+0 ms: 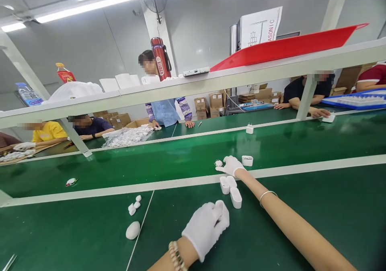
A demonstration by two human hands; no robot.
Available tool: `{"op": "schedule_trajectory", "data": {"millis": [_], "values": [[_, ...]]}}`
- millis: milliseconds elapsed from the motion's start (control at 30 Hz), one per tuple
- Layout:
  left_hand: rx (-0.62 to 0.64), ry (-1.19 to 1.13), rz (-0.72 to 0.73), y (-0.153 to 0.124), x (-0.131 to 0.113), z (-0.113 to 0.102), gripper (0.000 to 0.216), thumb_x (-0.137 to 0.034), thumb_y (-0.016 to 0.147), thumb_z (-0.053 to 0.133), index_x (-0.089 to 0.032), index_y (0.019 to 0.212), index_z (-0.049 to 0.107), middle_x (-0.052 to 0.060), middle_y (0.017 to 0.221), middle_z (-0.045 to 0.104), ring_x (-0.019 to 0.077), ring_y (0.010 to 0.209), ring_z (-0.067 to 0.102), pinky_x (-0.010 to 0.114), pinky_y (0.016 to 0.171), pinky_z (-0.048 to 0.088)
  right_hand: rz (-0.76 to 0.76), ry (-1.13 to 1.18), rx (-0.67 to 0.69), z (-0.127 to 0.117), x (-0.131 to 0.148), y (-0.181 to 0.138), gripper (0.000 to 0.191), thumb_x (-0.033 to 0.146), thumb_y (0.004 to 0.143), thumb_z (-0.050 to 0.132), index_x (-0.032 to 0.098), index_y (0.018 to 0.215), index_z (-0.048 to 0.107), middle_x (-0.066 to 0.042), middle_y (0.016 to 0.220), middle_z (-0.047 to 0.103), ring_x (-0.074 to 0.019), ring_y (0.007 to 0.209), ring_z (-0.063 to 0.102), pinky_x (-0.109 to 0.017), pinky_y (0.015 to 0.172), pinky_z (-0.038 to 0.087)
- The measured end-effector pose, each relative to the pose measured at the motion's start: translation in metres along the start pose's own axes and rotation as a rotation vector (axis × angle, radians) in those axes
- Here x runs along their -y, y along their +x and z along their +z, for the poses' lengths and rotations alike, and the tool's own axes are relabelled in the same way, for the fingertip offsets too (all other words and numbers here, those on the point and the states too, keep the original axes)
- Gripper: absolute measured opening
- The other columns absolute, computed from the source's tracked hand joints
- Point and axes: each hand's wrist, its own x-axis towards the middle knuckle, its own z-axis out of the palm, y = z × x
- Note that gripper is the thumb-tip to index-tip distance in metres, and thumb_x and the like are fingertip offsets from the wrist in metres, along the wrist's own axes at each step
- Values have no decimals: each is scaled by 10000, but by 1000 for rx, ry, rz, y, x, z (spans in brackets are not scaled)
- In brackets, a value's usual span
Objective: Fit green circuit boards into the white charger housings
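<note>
My left hand [208,226], in a white glove, rests on the near green table with its fingers curled round a small white plastic piece [219,207]. My right hand [230,165], also gloved, reaches far out onto the green conveyor belt [181,162], fingers closed at a small white part [218,163]. A white open shell [247,160] stands just right of that hand. Three white shells [230,188] lie between my two hands at the belt's edge.
A white oval piece [133,230] and small white bits [134,206] lie at the left. A white adapter [249,128] stands further up the belt. People work across the line, beside a bag of white parts [128,136]. An overhead shelf rail [193,84] carries a red tray.
</note>
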Motion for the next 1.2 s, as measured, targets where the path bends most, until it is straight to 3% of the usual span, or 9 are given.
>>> {"op": "schedule_trajectory", "data": {"millis": [133,267,400,533,667,733,800,933,1200], "values": [[-78,-195,51,-50,26,-14,49,-175,888,487,-216,875,512,31,925,581,151,766,543,258,716,467,23,135,2,9,-2,1,285,343,934,561,175,1162,591,-72,1182,595,-206,1000,609,-380,845,531],[-214,-318,22,-79,48,-17,126,-114,831,557,-220,881,513,47,1116,574,177,992,564,319,913,467,7,293,2,17,-7,5,260,339,931,565,175,1129,608,-64,1163,610,-201,988,615,-373,839,533],[-348,-438,-109,-87,61,-13,518,-112,751,666,-270,1197,455,44,1210,571,201,1095,570,399,1002,448,-74,459,-16,12,-3,9,257,306,916,580,136,1106,616,-84,1134,650,-208,1014,628,-417,896,516],[-505,-406,-101,-90,66,-16,564,-96,756,643,-282,1240,419,37,1177,570,198,1059,589,408,971,472,-217,618,11,-7,29,-17,431,352,861,604,155,1239,546,-111,1209,652,-231,1102,616,-382,971,490],[-629,-364,-7,-93,65,-26,524,-102,814,594,-290,1268,413,43,1178,541,190,1052,588,395,956,480,-383,724,160,-21,82,-82,430,398,826,657,231,1203,532,-68,1139,688,-214,987,653,-353,842,544],[-660,-379,1,-95,64,-29,512,-115,828,599,-285,1276,417,47,1176,545,189,1058,585,384,957,482,-489,635,221,-20,103,-114,367,355,792,695,244,1121,575,-57,1080,700,-194,830,656,-364,763,548],[-668,-398,-17,-98,62,-31,528,-143,827,635,-285,1284,412,49,1192,556,193,1084,577,378,971,478,-562,461,172,-16,116,-138,354,285,743,726,264,1074,602,-36,1059,694,-169,729,615,-373,733,541],[-659,-375,-17,-102,60,-32,625,-184,833,665,-295,1356,342,63,1259,552,202,1149,555,379,1011,466,-632,349,156,-6,123,-154,360,176,734,689,293,1056,580,3,1037,680,-139,687,578,-310,680,548],[-680,-316,44,-101,64,-28,686,-170,830,662,-268,1402,296,100,1254,553,223,1153,557,396,999,487,-756,252,72,-2,121,-159,495,142,783,654,343,1191,461,22,1105,663,-186,1017,613,-313,897,519]]}}
